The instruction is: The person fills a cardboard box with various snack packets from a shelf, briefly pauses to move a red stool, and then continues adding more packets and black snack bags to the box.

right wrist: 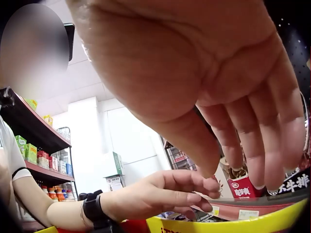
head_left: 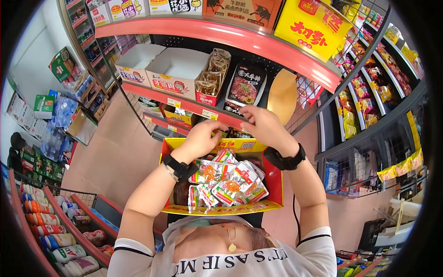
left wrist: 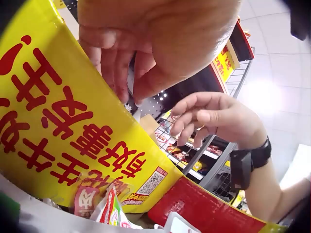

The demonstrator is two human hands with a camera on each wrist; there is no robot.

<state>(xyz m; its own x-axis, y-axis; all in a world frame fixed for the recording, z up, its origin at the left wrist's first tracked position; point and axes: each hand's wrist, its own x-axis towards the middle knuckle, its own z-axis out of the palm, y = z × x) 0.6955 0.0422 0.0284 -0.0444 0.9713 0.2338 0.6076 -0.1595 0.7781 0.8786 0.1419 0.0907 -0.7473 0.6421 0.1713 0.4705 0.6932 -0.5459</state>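
Note:
A yellow and red display box [head_left: 272, 177] sits in front of the person's body, with several small white snack packets [head_left: 233, 182] heaped inside. Just above its far rim, on the left, is my left hand [head_left: 200, 141], its fingers loosely bent with nothing between them in the right wrist view. My right hand [head_left: 267, 127] reaches over the far right corner, close to the shelf edge. In the right wrist view, the right fingers [right wrist: 260, 141] extend downward, relaxed and without an object. Beyond them, black packs with a meat picture [head_left: 247, 85] stand on the shelf.
The red-edged shelf [head_left: 189, 102] with price tags runs just beyond the box. It holds white open cartons [head_left: 177, 69] and a carton of brown packets [head_left: 214, 76]. A yellow carton [head_left: 311, 27] sits overhead on the right. Bottle shelves [head_left: 50, 226] stand at lower left.

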